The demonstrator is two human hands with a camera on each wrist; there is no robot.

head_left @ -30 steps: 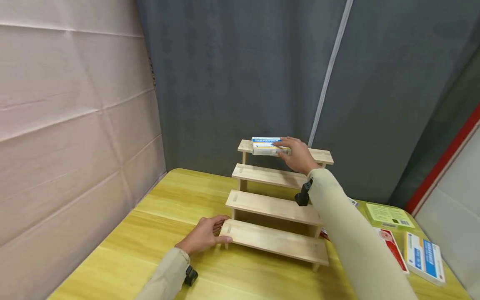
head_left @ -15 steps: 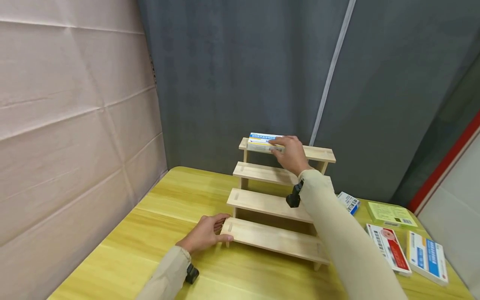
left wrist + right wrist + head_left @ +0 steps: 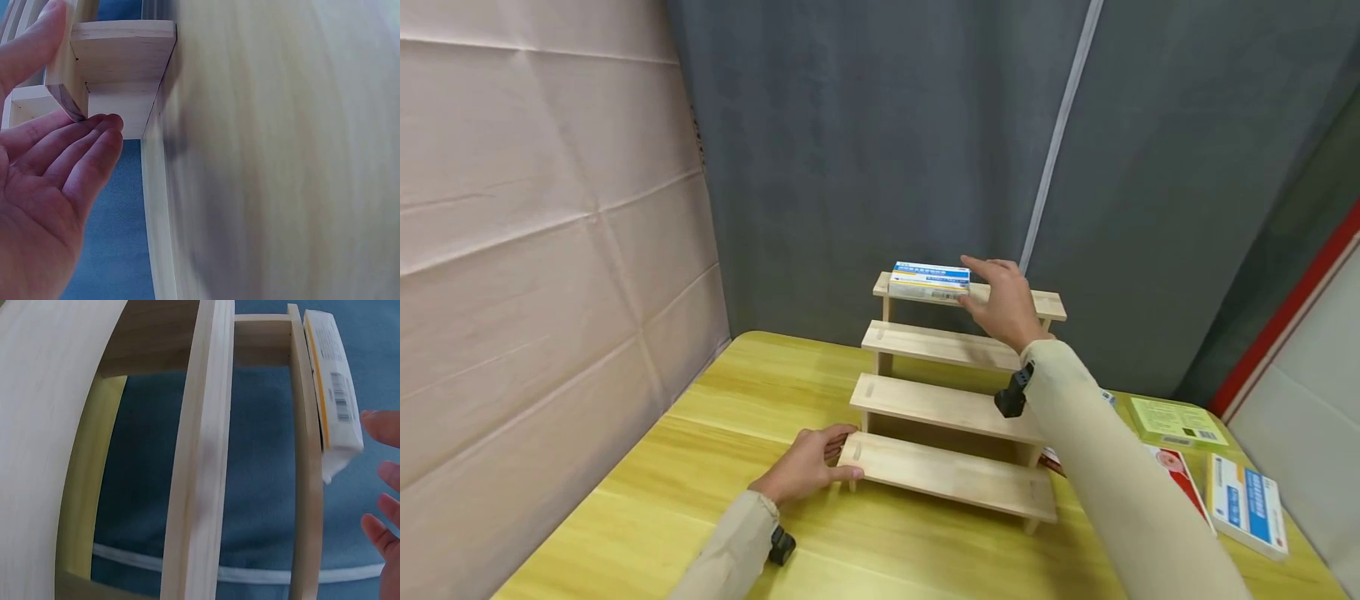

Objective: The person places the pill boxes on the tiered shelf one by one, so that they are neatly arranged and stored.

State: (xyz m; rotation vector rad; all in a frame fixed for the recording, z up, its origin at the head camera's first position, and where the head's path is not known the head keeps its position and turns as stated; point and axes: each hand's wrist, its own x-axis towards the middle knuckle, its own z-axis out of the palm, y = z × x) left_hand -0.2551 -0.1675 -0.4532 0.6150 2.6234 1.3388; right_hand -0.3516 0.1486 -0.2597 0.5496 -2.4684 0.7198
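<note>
A light wooden four-step display stand [image 3: 951, 406] stands on the table. My left hand [image 3: 805, 467] holds the left end of its lowest step; in the left wrist view the thumb lies on one side of the board and the fingers bend at its end. On the top step, toward the left end, lies a white medicine box [image 3: 929, 282] with blue and yellow print. Just to its right is my right hand [image 3: 1003, 304], thumb and fingers spread, with nothing in its grasp. The right wrist view shows the fingertips [image 3: 381, 428] close beside the box.
On the right of the yellow wood-grain table [image 3: 760, 375] lie a green box [image 3: 1177, 422], a white-and-blue box [image 3: 1247, 506] and a red-and-white box [image 3: 1180, 475] partly behind my right sleeve. A grey curtain [image 3: 880, 150] hangs behind the stand.
The medicine box has shifted left along the top step. My right hand has let go of it and drawn back to the right, fingers spreading. My left hand stays in place.
</note>
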